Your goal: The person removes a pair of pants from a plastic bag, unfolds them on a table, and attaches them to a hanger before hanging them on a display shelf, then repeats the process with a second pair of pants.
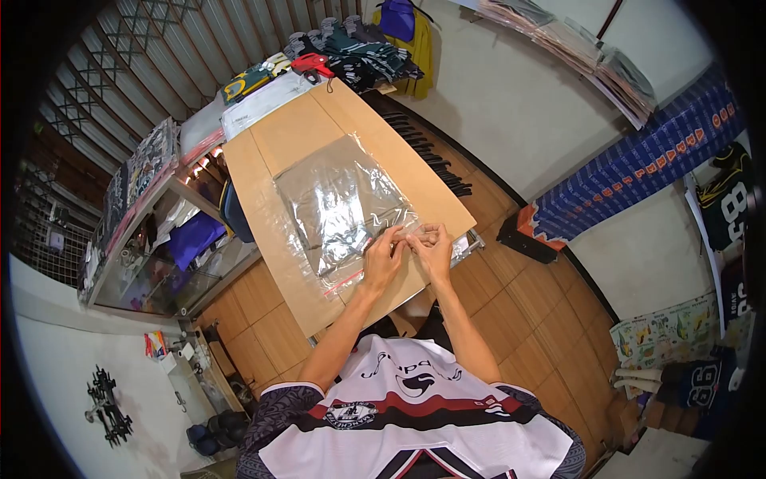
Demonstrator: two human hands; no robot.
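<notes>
Clear plastic bags (335, 188) lie in a glossy, overlapping pile on the tan table (279, 132). A red strip crosses the edge of the pile nearest me. At the pile's lower right corner, my left hand (383, 254) has its fingers closed on the clear plastic. Right beside it, my right hand (432, 249) pinches the same corner, thumb and fingertips together. The two hands nearly touch. The exact fold between the fingertips is too small to make out.
At the table's far end are white sheets (263, 108), a red tool (312, 65) and folded dark garments (359, 56). A glass display case (183, 239) stands left of the table. On the right is a blue stack of boxes (630, 164).
</notes>
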